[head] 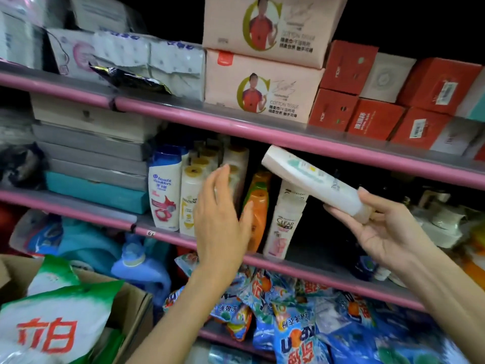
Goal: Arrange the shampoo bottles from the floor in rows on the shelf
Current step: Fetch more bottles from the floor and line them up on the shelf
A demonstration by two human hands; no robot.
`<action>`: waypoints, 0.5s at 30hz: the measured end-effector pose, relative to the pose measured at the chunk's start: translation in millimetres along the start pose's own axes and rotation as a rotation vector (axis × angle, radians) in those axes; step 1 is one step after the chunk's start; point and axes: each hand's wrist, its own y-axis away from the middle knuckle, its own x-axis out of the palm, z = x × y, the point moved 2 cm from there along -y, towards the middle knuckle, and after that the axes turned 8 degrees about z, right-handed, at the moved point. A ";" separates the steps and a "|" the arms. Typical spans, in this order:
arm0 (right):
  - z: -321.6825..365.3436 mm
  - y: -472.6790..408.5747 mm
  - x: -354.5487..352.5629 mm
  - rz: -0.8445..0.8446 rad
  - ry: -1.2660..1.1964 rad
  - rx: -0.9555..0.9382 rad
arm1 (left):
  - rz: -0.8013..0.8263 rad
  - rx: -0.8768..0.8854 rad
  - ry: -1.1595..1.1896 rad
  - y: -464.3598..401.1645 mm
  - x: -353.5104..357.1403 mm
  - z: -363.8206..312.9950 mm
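Pink-edged shelves fill my view, stacked with tissue packs [262,24] and red boxes [378,119] up top and detergent bags [294,319] at the bottom. On the middle shelf [315,269] I see shampoo bottles standing in rows: a blue-capped white bottle [164,190] at the left, white bottles with gold caps [190,195] beside it, an orange bottle [258,206] and a white bottle with a pink label [284,222] further right. My right hand [388,232] holds a long white bottle [312,179] tilted, cap end in my palm and base pointing up-left, just under the upper shelf's edge; fingers and thumb are wrapped round its lower end. My left hand [223,219] is spread wide, holding nothing, in front of the gold-capped row and the orange bottle; I cannot tell whether it touches them.
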 end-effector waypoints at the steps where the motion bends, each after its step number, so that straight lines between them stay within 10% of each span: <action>1: 1.2 -4.5 5.1 -0.007 -0.012 -0.016 | 0.029 -0.086 0.053 2.0 5.9 9.0; 15: 6.2 -89.4 30.4 -0.094 0.069 -0.386 | 0.100 -0.439 0.148 31.6 51.4 58.1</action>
